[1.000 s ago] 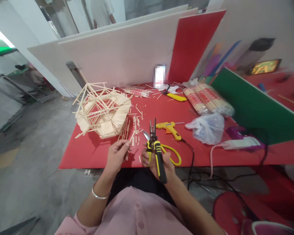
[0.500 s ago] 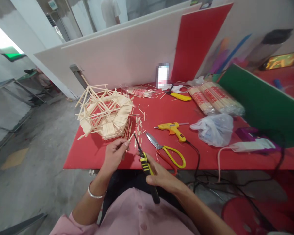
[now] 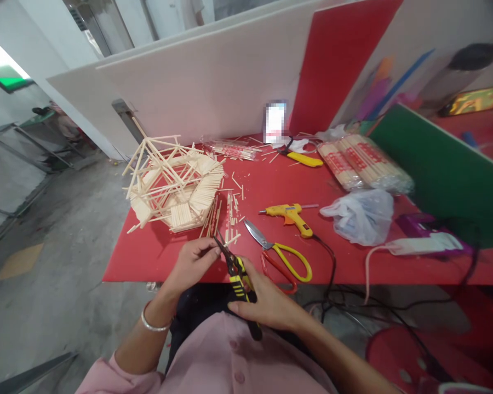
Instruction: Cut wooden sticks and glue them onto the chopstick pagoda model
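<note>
My left hand (image 3: 195, 264) pinches a thin wooden stick (image 3: 230, 240) whose end sticks out to the right. My right hand (image 3: 263, 298) is wrapped round black and yellow pliers (image 3: 237, 282), their jaws partly open beside my left fingertips at the stick. Behind my left hand stands a frame of pale sticks (image 3: 181, 189) with a ring-shaped base. Cut stick pieces (image 3: 232, 210) lie to the right of that frame. Scissors (image 3: 277, 249) with yellow and red handles rest near my right hand.
A yellow glue gun (image 3: 290, 213), a yellow-handled tool (image 3: 304, 158), bundled sticks (image 3: 365, 164) and a plastic bag (image 3: 363, 216) lie on the red table (image 3: 148, 262). A lit phone (image 3: 275, 121) leans on the white board (image 3: 205, 82). Cables hang at the front right edge.
The pliers have moved left and down, with their jaws now open at the stick. The stick in my left hand has turned flatter. My left hand has shifted slightly.
</note>
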`<state>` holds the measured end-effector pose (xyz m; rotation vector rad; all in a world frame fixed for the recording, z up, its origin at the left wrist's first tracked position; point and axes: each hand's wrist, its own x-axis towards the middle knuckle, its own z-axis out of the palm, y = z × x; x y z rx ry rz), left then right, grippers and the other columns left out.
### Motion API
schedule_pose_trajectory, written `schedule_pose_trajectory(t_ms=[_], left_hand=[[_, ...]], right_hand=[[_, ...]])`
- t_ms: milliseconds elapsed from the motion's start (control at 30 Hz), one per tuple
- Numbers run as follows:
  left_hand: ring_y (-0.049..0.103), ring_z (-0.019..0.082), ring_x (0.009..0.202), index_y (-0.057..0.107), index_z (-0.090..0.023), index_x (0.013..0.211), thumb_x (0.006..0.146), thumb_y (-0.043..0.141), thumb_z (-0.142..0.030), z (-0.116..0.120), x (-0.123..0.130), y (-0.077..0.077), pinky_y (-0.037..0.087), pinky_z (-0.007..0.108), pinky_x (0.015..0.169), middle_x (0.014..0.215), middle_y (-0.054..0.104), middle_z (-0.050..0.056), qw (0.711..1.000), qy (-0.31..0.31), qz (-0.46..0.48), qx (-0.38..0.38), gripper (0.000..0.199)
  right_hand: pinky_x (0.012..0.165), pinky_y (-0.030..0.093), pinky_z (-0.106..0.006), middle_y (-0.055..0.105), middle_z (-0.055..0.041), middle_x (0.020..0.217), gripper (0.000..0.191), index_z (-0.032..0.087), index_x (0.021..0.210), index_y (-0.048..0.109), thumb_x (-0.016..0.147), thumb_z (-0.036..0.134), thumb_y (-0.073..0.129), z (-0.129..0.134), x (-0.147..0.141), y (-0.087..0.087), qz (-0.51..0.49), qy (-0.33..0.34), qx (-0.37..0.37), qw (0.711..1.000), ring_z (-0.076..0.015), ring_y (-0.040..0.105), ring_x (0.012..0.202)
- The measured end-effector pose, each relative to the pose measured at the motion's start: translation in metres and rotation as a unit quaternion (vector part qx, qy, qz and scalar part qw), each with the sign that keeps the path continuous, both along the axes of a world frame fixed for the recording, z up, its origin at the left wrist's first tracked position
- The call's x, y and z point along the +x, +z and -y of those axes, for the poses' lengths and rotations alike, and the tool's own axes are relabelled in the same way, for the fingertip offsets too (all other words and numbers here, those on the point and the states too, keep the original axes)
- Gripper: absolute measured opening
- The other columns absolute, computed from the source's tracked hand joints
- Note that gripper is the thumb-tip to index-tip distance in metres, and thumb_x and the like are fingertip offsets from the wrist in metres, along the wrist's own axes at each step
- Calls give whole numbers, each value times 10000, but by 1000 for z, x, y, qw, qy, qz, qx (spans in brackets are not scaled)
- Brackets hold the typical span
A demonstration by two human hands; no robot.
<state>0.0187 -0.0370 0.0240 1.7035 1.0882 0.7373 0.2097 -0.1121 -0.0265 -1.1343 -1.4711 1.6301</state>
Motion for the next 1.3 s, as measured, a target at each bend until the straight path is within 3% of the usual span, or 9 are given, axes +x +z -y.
schedule_pose_trajectory(t_ms=[133,267,433,500,667,867,1000,1100,1300], left_hand=[[541,126,640,658,-144,705,856,575,-311,6,-3,-1,425,223,635,659,611,17,999,-43,-8,-4,240],[548,131,643,661,-149,704,867,562,-306,14,-6,-4,425,224,626,673,621,24,997,-66,-21,-25,247],[519,121,624,618,-156,696,885,525,-270,22,-12,0,405,218,600,650,583,5,996,-75,-24,-51,240],[503,115,614,604,-159,693,890,516,-255,25,-14,4,395,214,591,648,572,-1,996,-73,-29,-44,236],[492,116,616,612,-159,693,898,493,-216,21,-10,14,384,215,596,647,569,-3,996,-66,-59,16,244],[525,124,630,634,-161,732,911,502,-238,13,1,16,389,221,604,680,589,13,992,-56,-70,92,236],[520,121,606,606,-166,685,941,462,-263,14,5,5,374,228,593,649,576,14,987,-62,-95,110,310],[495,113,569,582,-170,649,942,458,-275,13,6,0,360,226,577,610,551,3,987,-54,-100,112,336],[449,99,507,534,-172,580,916,486,-302,7,3,11,338,211,525,531,488,-21,996,-57,-49,57,364]], right_hand=[[946,447,-451,582,-81,1146,859,204,1394,351,678,428,770,15,-6,4,-9,17,-29,999,-253,567,1032],[1001,405,-460,561,-92,1177,842,199,1419,318,722,447,721,30,-11,3,-14,31,-49,998,-288,489,1162],[1095,313,-473,432,-126,1401,1078,220,1498,223,620,403,822,38,-19,6,-22,25,-31,999,-327,362,1325],[1107,297,-460,400,-118,1436,1092,230,1507,209,608,324,821,39,-22,9,-17,19,-20,999,-317,349,1338],[947,419,-386,545,-57,1209,946,243,1463,275,591,81,605,33,-24,12,38,-32,-43,998,-246,512,1084],[656,410,-279,557,26,901,849,234,1350,382,523,102,518,21,-22,11,17,-84,-45,995,-148,486,735],[607,386,-261,533,43,819,761,211,1251,443,497,123,485,22,-21,9,-43,-93,-77,992,-131,467,680],[603,394,-260,551,38,837,774,210,1279,425,514,114,490,22,-17,6,-26,-79,-86,993,-132,472,685],[711,432,-281,589,11,979,836,248,1379,379,581,76,562,13,-6,4,13,-43,-27,999,-162,540,819]])
